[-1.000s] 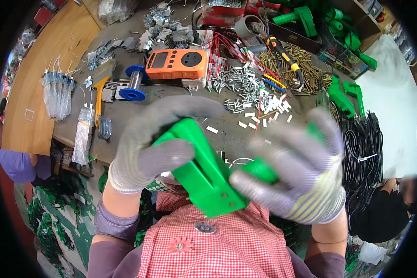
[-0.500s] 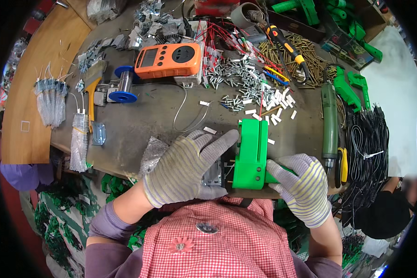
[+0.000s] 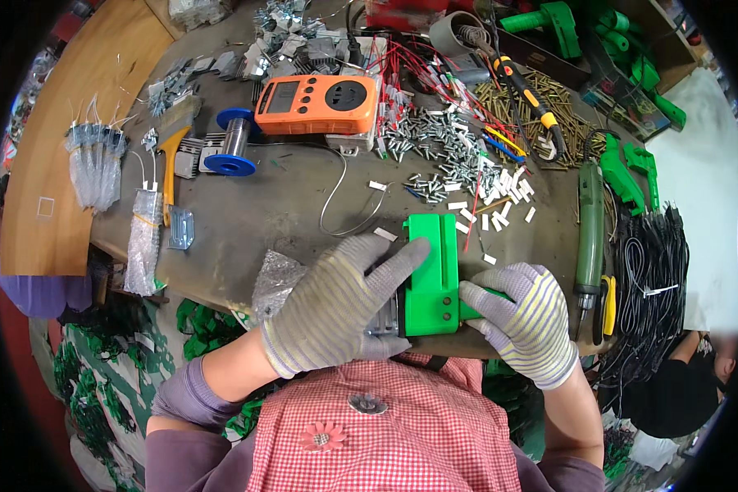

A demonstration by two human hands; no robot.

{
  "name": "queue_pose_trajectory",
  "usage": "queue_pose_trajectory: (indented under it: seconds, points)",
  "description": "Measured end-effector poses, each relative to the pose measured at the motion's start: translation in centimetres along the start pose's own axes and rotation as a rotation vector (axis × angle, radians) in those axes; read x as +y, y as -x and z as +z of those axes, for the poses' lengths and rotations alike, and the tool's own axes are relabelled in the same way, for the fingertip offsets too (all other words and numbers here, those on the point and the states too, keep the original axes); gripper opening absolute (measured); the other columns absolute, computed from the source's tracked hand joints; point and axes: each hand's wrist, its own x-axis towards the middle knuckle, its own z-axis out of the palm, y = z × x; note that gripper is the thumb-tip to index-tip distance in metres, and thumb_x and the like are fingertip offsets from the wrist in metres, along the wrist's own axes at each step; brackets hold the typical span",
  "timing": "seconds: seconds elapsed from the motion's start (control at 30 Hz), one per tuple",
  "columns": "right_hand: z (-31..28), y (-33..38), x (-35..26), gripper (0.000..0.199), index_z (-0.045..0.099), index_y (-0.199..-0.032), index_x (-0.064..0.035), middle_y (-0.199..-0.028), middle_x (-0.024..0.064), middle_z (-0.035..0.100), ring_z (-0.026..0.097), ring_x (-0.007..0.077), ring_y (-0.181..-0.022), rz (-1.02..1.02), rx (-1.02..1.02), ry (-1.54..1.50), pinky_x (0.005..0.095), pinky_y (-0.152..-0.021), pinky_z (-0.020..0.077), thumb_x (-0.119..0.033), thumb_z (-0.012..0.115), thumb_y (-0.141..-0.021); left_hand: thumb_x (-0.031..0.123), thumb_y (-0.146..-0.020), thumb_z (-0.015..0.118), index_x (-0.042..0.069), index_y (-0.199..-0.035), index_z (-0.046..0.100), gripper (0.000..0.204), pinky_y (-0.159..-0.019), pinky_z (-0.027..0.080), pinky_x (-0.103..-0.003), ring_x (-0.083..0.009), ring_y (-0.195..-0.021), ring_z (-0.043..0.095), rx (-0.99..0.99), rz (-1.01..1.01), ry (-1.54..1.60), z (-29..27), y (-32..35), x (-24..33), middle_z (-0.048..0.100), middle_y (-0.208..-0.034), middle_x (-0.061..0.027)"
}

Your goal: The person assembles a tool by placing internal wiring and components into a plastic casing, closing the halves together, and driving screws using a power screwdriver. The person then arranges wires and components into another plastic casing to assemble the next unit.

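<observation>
Both hands wear striped grey work gloves. A green plastic housing with a long groove and two dark screw holes is upright in front of my apron. My right hand is closed round the narrow green handle on the housing's right side. My left hand is closed round a silver metal part, mostly hidden by the glove. That part sits against the housing's left side, and the left fingertips reach the housing's edge. A crumpled piece of bubble wrap lies just left of my left hand.
Behind the housing lie loose screws and white tabs. An orange meter and a wire spool are farther back. At right are a green electric screwdriver and black cables. A person is at far right.
The gap between the silver metal part and the green housing has closed, and the pins that showed there are hidden. The background has shifted slightly right in the view.
</observation>
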Motion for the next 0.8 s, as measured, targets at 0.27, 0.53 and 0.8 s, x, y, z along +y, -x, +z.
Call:
queue_pose_trajectory:
  seconds: [0.27,0.53,0.8]
  points:
    - [-0.4,-0.1,0.9,0.040,0.066,-0.115,-0.0131,-0.093,0.0070,0.065,0.064,0.0283,-0.086,-0.052,-0.076,-0.085,0.0418,-0.076,0.0515,-0.028,0.071,-0.078,0.044,-0.054,0.091,0.005,-0.153,0.032,0.122,-0.111,0.036,-0.054,-0.0472,-0.133,0.040,-0.146,0.049,0.043,-1.0,-3.5,0.0,0.037,-0.145,-0.0277]
    - [-1.2,3.6,7.6,0.074,0.051,-0.138,-0.0022,-0.111,0.0247,0.064,0.061,0.0405,-0.101,0.950,0.169,0.686,0.0509,-0.089,0.0495,-0.028,0.081,-0.076,0.050,-0.052,0.092,0.011,-0.153,0.035,0.123,-0.110,0.038,-0.053,-0.0443,-0.130,0.041,-0.091,0.109,0.046,-0.4,-3.0,-1.0,0.036,-0.147,-0.0234]
    - [-3.5,7.2,6.9,0.067,0.044,-0.148,-0.0056,-0.131,0.0138,0.057,0.056,0.0224,-0.118,0.664,0.806,-1.236,0.0386,-0.103,0.0434,-0.026,0.070,-0.090,0.052,-0.054,0.091,0.011,-0.153,0.037,0.120,-0.109,0.039,-0.052,-0.0441,-0.130,0.042,-0.109,0.096,0.034,-0.5,-3.1,-0.6,0.036,-0.146,-0.0241]
